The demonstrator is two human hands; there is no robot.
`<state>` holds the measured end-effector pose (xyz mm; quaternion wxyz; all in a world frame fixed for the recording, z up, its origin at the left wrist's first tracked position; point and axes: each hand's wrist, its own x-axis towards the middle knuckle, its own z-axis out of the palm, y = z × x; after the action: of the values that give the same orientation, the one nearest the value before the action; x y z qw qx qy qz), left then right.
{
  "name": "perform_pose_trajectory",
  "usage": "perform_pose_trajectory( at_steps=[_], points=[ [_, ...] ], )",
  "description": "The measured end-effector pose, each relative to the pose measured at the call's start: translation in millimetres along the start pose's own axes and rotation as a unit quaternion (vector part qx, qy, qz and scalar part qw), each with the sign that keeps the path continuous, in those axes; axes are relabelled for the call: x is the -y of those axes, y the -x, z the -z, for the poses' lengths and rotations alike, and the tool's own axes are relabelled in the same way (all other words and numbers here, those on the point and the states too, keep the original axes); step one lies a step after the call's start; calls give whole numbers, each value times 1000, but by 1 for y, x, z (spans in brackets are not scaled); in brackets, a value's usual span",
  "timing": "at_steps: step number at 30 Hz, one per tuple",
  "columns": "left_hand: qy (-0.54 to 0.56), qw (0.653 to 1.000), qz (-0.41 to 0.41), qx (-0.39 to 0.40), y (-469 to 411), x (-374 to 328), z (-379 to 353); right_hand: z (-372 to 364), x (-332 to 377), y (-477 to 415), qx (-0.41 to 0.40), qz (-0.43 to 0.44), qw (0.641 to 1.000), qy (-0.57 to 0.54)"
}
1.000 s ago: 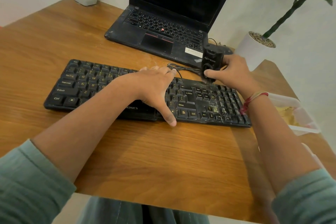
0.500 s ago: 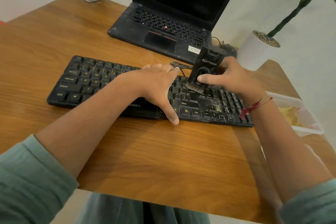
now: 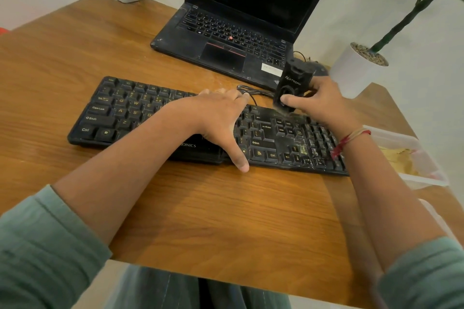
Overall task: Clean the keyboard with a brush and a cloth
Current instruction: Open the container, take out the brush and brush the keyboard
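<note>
One black keyboard (image 3: 120, 113), dusty and speckled at its right end. Left hand (image 3: 216, 118) rests flat on the keys, fingers straight; right hand (image 3: 324, 105) grips a black brush (image 3: 293, 83).

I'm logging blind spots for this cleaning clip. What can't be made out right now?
Head view:
- Middle keys of the keyboard: covered by the left hand and forearm.
- Bristles of the brush: blurred below the right hand's thumb; key contact unclear.
- Right end of the keyboard: behind the right wrist.
- Contents of the plastic container: blurred, yellowish, unidentifiable.
- Top of the laptop screen: cut by the frame's upper edge.
</note>
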<state>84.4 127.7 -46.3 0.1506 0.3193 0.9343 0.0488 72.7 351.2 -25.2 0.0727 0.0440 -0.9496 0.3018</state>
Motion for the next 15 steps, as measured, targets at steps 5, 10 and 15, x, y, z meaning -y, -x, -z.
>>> perform_pose_trajectory(
  at_steps=[5, 10, 15],
  points=[
    [-3, 1000, 3, 0, 0, 0, 0, 2, -2, 6, 57, -2, 990, -128],
    [-1, 1000, 0, -2, -1, 1, -1, 4, -12, -1, 9, -20, 999, -41],
    [-3, 1000, 1, -3, -1, 1, -1, 10, -10, 7, 74, -4, 993, -94]
  ],
)
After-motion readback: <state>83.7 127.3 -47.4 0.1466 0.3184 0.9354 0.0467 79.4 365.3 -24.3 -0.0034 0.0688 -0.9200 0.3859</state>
